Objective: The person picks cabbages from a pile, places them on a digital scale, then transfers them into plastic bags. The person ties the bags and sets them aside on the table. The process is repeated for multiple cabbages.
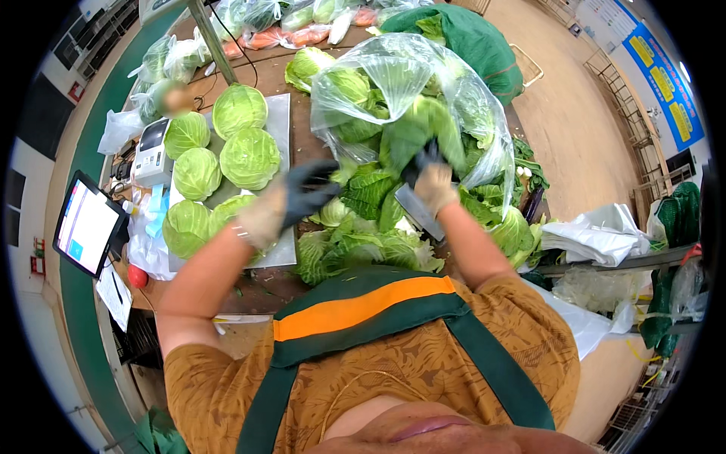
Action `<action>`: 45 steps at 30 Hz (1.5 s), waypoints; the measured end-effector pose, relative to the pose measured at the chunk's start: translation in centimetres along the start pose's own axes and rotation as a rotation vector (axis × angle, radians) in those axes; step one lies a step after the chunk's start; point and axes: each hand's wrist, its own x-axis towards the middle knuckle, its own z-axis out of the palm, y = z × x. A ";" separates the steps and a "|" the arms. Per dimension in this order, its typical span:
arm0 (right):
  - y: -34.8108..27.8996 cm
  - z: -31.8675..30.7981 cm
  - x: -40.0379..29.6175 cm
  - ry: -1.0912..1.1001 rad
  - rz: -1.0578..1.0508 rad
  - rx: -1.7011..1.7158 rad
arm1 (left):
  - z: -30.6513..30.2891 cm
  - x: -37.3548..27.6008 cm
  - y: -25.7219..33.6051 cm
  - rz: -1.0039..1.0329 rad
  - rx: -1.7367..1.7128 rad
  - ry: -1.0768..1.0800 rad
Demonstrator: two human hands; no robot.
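My left hand (311,190), in a dark glove, is held with fingers apart between the cabbages and a pile of loose leaves (363,249). Blurred green leaf is near its fingertips. My right hand (428,167), also gloved, is at blurred green leaves (417,133) by the mouth of a clear plastic bag (391,62); its grip is hidden. A wide metal blade (420,211) shows beside the right wrist, its handle out of sight. Round green cabbages (249,158) sit on a metal plate (286,227) to the left.
A label printer (153,153) and a monitor (88,224) stand at the left. Bagged vegetables (272,37) line the far side. A green mesh sack (482,45) is behind the clear bag. An eggplant (532,203) and folded white bags (595,235) are at the right.
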 end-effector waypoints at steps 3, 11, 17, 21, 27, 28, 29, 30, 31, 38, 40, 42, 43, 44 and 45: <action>1.0 3.1 -7.7 -0.048 -0.085 0.197 | 8.4 8.2 -1.8 -0.050 0.100 0.088; 12.6 -0.1 -7.7 0.195 0.359 1.070 | 14.8 23.2 -8.5 0.036 0.651 -0.160; 7.3 -0.9 -3.6 0.071 0.275 1.285 | 17.2 20.1 -5.1 0.059 0.283 0.141; 4.4 -4.1 -8.4 -0.065 0.239 2.008 | 18.0 10.2 1.7 0.366 0.299 0.414; 2.5 -1.8 -14.7 -0.769 0.567 2.371 | 17.4 4.3 4.5 -0.180 0.812 0.206; 2.9 -0.3 -15.0 -0.838 0.576 2.258 | 17.3 4.6 2.0 -0.251 0.810 0.192; 3.6 0.7 -15.5 -0.911 0.587 2.137 | 17.0 4.9 -1.9 -0.227 0.802 0.204; 4.7 2.3 -15.8 -0.671 0.273 1.630 | 17.3 5.1 -5.9 -0.142 0.811 0.225; 6.2 3.6 -16.0 -0.418 -0.002 1.110 | 17.8 5.2 -6.4 -0.108 0.805 0.233; 14.1 6.6 -15.9 -0.467 -0.039 -0.132 | 19.2 5.4 -6.6 -0.212 0.940 0.101; 14.1 7.9 -14.5 -0.445 0.070 -0.117 | 18.6 6.0 -7.1 -0.205 0.856 0.109; 12.7 5.2 -13.4 -0.701 0.040 -0.298 | 18.0 5.9 -8.0 -0.183 0.802 0.131; 12.5 4.8 -12.8 -0.918 -0.317 -0.711 | 17.6 6.1 -8.8 -0.145 0.789 0.135; 12.2 2.4 -12.7 -0.803 -0.050 -0.041 | 17.0 6.1 -10.0 -0.119 0.770 0.155; 12.3 0.0 -12.8 -0.627 0.218 0.617 | 16.7 6.1 -11.1 -0.086 0.745 0.169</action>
